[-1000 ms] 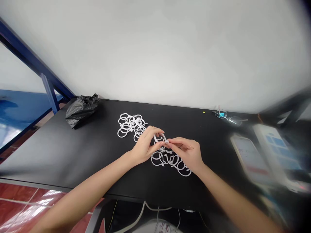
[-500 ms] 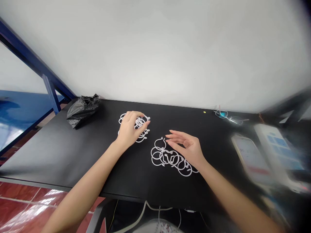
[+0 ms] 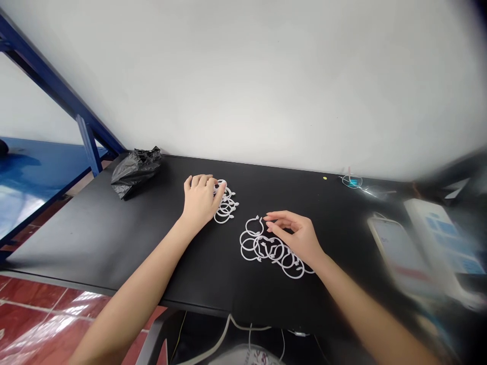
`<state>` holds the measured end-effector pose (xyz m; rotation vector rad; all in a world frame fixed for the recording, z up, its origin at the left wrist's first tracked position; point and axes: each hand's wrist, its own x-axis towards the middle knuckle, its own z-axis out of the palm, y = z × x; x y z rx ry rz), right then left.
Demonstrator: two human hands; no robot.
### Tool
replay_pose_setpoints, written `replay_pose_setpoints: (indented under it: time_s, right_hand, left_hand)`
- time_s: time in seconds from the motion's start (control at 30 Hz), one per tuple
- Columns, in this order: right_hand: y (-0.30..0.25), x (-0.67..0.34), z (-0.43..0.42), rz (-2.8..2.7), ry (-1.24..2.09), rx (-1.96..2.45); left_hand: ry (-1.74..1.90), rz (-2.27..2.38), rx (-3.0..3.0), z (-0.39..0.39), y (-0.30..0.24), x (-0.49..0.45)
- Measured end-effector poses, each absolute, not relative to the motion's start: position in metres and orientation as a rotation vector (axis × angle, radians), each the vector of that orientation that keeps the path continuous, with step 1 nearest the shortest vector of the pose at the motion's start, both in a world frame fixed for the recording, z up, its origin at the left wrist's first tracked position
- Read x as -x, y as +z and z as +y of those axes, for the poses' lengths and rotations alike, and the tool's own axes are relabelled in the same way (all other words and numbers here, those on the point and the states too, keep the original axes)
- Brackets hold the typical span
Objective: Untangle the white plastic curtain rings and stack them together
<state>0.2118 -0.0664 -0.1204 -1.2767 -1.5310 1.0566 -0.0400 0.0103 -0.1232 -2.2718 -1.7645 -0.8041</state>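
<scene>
Over on the black table [image 3: 152,228], the left hand [image 3: 200,198] partly covers one cluster of white rings [image 3: 227,205]; I can't tell whether it grips any. The right hand [image 3: 297,233], thumb and fingertips narrowly parted, is just beside the nearer cluster [image 3: 272,255], by a gaping ring [image 3: 247,223].

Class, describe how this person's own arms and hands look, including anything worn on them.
Both the left hand and the right hand are ungloved, with slender fingers. The left forearm and right forearm are bare as far as they show: no sleeve, watch or bracelet is visible. Nail details are too small to tell.
</scene>
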Motion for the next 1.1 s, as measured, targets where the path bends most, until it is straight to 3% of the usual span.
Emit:
replay_pose_setpoints:
  time_s: [0.13, 0.27, 0.57, 1.1]
  right_hand:
    - [-0.12, -0.21, -0.067, -1.541, 1.06, 1.272]
    - [-0.122, -0.21, -0.066, -1.547, 1.047, 1.274]
    - [-0.125, -0.209, -0.068, -1.598, 1.017, 1.276]
    - [-0.12, -0.215, -0.063, -1.79, 1.009, 1.244]
  left_hand:
    - [-0.947, -1.491, 2.681, -0.007, -0.112, 0.025]
    - [-0.695, -1.306, 3.135, -0.025, -0.109, 0.01]
    - [-0.413, -1.36, 3.133, -0.028, -0.113, 0.005]
    - [-0.651, -1.44, 3.134, -0.028, -0.116, 0.0]
